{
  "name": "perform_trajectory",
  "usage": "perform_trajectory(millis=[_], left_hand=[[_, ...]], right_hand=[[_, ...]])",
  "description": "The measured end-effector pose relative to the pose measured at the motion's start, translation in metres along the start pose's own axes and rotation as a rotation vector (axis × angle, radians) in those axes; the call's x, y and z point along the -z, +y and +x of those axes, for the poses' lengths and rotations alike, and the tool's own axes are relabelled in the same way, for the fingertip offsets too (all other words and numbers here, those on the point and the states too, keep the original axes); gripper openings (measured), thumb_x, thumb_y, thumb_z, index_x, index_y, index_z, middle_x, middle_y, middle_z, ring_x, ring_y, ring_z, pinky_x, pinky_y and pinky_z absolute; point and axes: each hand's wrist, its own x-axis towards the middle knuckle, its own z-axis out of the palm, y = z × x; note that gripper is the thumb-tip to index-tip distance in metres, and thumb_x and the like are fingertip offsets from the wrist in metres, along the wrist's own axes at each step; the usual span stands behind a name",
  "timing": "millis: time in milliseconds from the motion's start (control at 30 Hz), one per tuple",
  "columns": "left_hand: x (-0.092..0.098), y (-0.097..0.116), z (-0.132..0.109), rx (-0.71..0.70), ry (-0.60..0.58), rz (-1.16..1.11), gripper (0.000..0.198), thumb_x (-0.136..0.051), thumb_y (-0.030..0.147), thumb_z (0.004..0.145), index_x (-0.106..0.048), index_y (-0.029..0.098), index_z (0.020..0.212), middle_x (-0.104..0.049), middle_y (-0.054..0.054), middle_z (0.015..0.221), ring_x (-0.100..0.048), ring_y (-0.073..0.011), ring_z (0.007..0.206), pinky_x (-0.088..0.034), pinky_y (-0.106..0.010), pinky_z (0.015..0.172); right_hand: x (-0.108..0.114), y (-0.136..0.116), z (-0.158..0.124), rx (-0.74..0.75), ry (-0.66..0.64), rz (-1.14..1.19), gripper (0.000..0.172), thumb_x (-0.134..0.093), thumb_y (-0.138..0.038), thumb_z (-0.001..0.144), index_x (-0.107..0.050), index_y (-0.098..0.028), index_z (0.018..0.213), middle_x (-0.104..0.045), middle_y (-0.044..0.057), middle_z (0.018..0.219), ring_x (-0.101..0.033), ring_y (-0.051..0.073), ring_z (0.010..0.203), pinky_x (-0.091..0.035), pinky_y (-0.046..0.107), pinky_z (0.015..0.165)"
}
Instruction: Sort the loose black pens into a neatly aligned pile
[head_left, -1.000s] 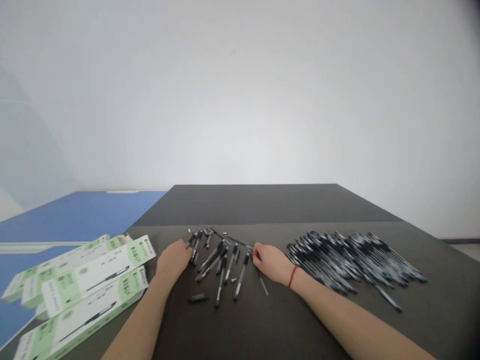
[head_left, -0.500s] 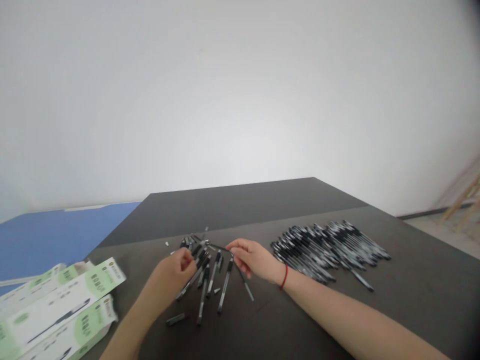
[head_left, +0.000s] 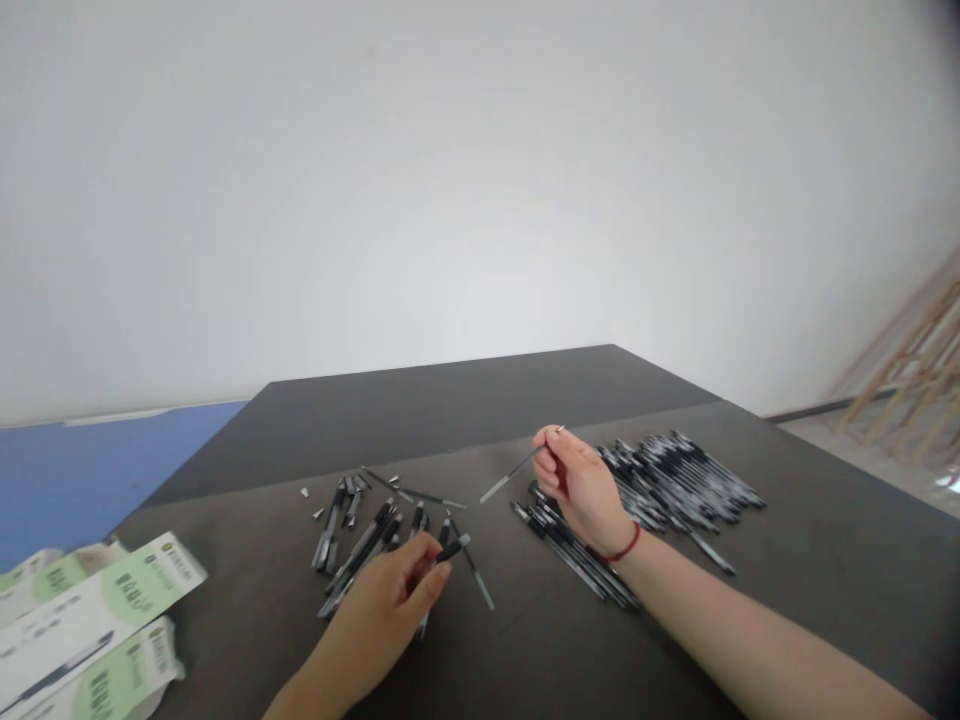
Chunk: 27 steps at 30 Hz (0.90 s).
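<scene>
My right hand (head_left: 586,488) is raised over the table, its fingers pinching a thin pen refill (head_left: 499,485) with a dark length and a clear tail. In my left hand (head_left: 394,592) a pen barrel (head_left: 454,547) is gripped, its black grip and clear tip poking out past the thumb; the rest is hidden in the palm. Around the left hand lie loose pen parts: several barrels (head_left: 367,540), refills (head_left: 480,580) and small pen tips (head_left: 304,493). Behind and beside the right wrist spreads a large pile of pens (head_left: 675,480), all lying roughly parallel.
Green and white pen boxes (head_left: 90,625) are stacked at the left edge of the dark table (head_left: 442,405). A blue surface (head_left: 150,450) lies beyond the table's left side. Wooden legs (head_left: 907,365) stand on the floor at the far right, and a white wall rises behind.
My right hand has risen and moved right with the refill, off the loose parts. My left hand has moved right and down and now grips a barrel. The view has shifted slightly.
</scene>
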Motion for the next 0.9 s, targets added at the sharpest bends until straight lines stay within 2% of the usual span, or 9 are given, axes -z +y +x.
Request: perform_trajectory(millis=[133, 367, 733, 900], left_hand=[[-0.007, 0.0, 0.0, -0.016, -0.02, -0.01, 0.032, -0.036, 0.046, 0.092, -0.048, 0.021, 0.075, -0.042, 0.007, 0.06, -0.044, -0.0135, 0.058, -0.028, -0.024, 0.056], [-0.009, 0.0, 0.0, -0.037, -0.004, -0.069, 0.035, -0.037, 0.046, 0.091, -0.046, 0.02, 0.07, -0.04, 0.006, 0.062, -0.042, -0.0131, 0.061, -0.028, -0.023, 0.056], [-0.009, -0.001, 0.0, -0.033, 0.019, -0.04, 0.035, -0.038, 0.044, 0.091, -0.042, 0.021, 0.066, -0.039, 0.006, 0.06, -0.042, -0.0131, 0.059, -0.026, -0.023, 0.056], [-0.009, -0.001, 0.0, -0.04, 0.025, -0.048, 0.035, -0.037, 0.044, 0.091, -0.045, 0.02, 0.067, -0.039, 0.006, 0.061, -0.043, -0.0132, 0.06, -0.027, -0.023, 0.056]], right_hand=[[-0.003, -0.001, -0.004, -0.034, -0.015, 0.067, 0.022, -0.06, -0.038, 0.081, -0.054, -0.017, 0.077, -0.034, -0.007, 0.054, -0.024, 0.005, 0.043, -0.01, 0.017, 0.037], [-0.01, 0.005, -0.014, -0.018, -0.091, -0.029, 0.023, -0.055, -0.039, 0.085, -0.053, -0.017, 0.078, -0.034, -0.007, 0.054, -0.025, 0.005, 0.043, -0.013, 0.018, 0.037], [-0.009, 0.008, -0.015, -0.044, -0.089, -0.058, 0.024, -0.054, -0.042, 0.084, -0.05, -0.019, 0.08, -0.032, -0.007, 0.056, -0.025, 0.007, 0.044, -0.014, 0.019, 0.038], [-0.007, 0.01, -0.014, -0.02, -0.097, -0.043, 0.022, -0.053, -0.04, 0.086, -0.051, -0.019, 0.08, -0.033, -0.007, 0.056, -0.026, 0.006, 0.044, -0.016, 0.019, 0.037]])
